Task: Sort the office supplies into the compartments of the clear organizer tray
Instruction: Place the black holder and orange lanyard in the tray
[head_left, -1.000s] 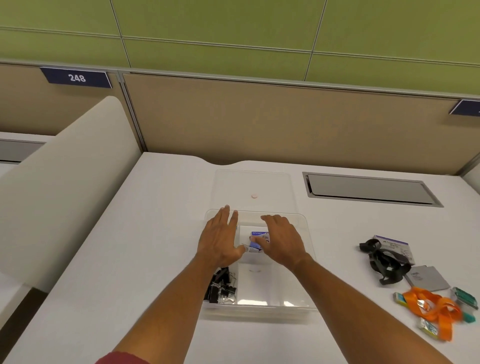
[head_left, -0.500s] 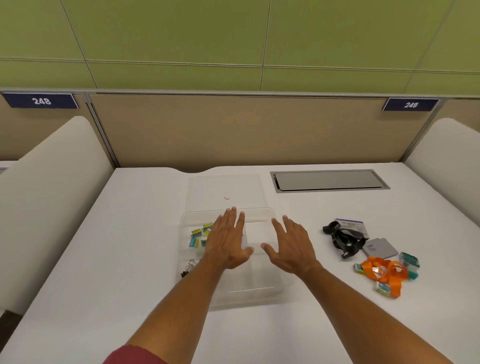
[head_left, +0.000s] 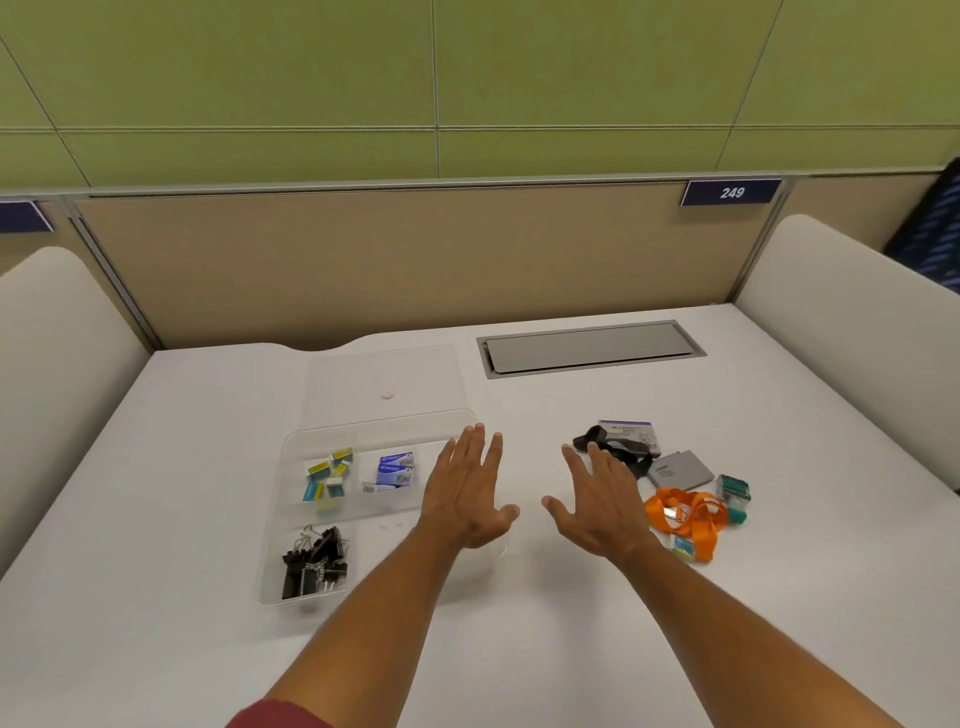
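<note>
The clear organizer tray (head_left: 291, 447) lies on the white desk, left of centre. Its far left compartment holds several small yellow and teal boxes (head_left: 327, 480). The far middle one holds blue staple boxes (head_left: 394, 470). Black binder clips (head_left: 313, 561) fill the near left compartment. My left hand (head_left: 467, 493) hovers flat over the tray's right side, fingers apart, holding nothing. My right hand (head_left: 597, 504) is spread and empty over bare desk, just left of a pile: a black lanyard (head_left: 615, 447), a grey card holder (head_left: 680, 470), an orange lanyard (head_left: 685, 514) and teal boxes (head_left: 733, 491).
The tray's clear lid (head_left: 384, 379) lies flat behind the tray. A grey cable hatch (head_left: 589, 347) is set into the desk at the back right. Beige dividers (head_left: 852, 322) stand on both sides and a tan partition (head_left: 415, 260) at the back.
Both hands have lifted off the blue staple boxes, which now lie in the tray, and have moved right. My view has swung right, bringing the pile nearer the middle.
</note>
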